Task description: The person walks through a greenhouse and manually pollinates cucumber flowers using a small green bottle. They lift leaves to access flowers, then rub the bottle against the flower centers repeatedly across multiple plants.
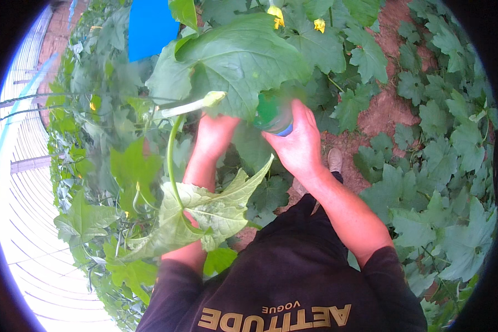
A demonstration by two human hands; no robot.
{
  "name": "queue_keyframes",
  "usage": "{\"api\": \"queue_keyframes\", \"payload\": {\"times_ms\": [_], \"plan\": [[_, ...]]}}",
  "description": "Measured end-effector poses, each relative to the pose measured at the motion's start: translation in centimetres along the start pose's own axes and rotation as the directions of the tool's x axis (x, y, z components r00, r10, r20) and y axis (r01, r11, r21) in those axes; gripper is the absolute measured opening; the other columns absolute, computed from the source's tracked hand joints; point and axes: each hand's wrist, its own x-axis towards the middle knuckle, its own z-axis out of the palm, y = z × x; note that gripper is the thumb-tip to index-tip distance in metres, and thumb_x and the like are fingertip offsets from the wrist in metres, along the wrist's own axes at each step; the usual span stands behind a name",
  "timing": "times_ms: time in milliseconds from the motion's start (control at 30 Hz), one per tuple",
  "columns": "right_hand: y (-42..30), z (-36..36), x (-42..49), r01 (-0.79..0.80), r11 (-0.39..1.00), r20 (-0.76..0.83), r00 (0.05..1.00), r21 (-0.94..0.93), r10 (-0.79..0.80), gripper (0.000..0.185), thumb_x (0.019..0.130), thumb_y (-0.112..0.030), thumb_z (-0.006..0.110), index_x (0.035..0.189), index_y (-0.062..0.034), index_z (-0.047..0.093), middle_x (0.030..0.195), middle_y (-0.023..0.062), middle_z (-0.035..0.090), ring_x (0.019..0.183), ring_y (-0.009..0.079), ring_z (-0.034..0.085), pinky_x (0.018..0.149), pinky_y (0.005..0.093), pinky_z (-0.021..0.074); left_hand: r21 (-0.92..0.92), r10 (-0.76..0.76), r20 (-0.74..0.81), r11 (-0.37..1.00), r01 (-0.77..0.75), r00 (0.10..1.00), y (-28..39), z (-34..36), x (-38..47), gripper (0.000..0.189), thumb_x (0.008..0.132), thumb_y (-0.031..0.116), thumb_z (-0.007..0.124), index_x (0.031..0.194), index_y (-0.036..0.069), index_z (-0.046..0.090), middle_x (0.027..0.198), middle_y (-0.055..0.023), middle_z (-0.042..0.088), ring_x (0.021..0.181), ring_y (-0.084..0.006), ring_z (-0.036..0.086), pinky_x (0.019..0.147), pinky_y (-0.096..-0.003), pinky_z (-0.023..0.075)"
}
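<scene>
My right hand (301, 141) is closed around a green container with a blue rim (269, 114), blurred at its upper side. Just left of it, the fingers of my left hand (216, 129) disappear under a large green vine leaf (249, 54), so whether they hold anything is hidden. A pale young fruit with a withered bud tip (191, 106) crosses in front of my left wrist. Lower down, a curled, pale-backed leaf (207, 207) on a green stalk covers part of my left forearm.
A blue sheet (153, 31) hangs at the top. Yellow flowers (318, 25) stand beyond the large leaf. Dark cords (66, 95) cross the left side near a bright ribbed wall (45, 232). Leafy plants (444, 224) flank a reddish soil path (390, 112) on the right.
</scene>
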Motion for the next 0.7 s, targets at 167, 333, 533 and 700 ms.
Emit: {"api": "queue_keyframes", "payload": {"times_ms": [167,333,533,700], "plan": [[0.3,0.1,0.3,0.05,0.997,-0.026,0.998,-0.052,-0.051,0.061,0.074,-0.018,0.091,0.125,-0.003,0.062,0.122,0.0213,0.068,0.12,0.0431,0.063,0.102,0.0497,0.0516,0.036,-0.024,0.041,0.999,0.022,0.999,0.8,-0.3,0.3,0.039,0.095,0.012,0.078,0.131,0.001,0.069,0.124,-0.0056,0.073,0.113,-0.0172,0.065,0.101,-0.036,0.0518],[0.5,0.0,0.6,0.093,0.993,-0.02,0.995,-0.066,-0.094,0.065,0.076,-0.019,0.091,0.13,-0.0019,0.061,0.125,0.0225,0.067,0.121,0.044,0.062,0.104,0.0497,0.0508,0.077,0.017,0.041,0.997,-0.02,0.999,0.2,-0.3,0.7,0.039,0.092,0.011,0.081,0.129,0.002,0.07,0.12,-0.0055,0.074,0.109,-0.018,0.067,0.099,-0.0368,0.0531],[0.3,-0.1,0.6,0.084,0.994,-0.014,0.996,-0.072,-0.085,0.063,0.077,-0.018,0.091,0.13,-0.0015,0.061,0.127,0.0232,0.066,0.124,0.0443,0.06,0.105,0.05,0.0501,0.021,0.11,0.089,0.993,-0.113,0.99,2.2,0.3,0.3,0.037,0.09,0.009,0.083,0.125,0.002,0.071,0.117,-0.0055,0.075,0.107,-0.0182,0.068,0.097,-0.0367,0.0539],[0.4,0.1,0.4,0.07,0.993,0.001,0.998,-0.1,-0.07,0.066,0.074,-0.016,0.092,0.13,-0.0008,0.06,0.125,0.0222,0.067,0.123,0.0439,0.061,0.103,0.0501,0.0504,0.069,0.148,0.105,0.985,-0.156,0.983,3.1,0.5,0.0,0.038,0.09,0.008,0.083,0.125,0.001,0.071,0.116,-0.0057,0.074,0.106,-0.0186,0.067,0.097,-0.037,0.0538]]}}
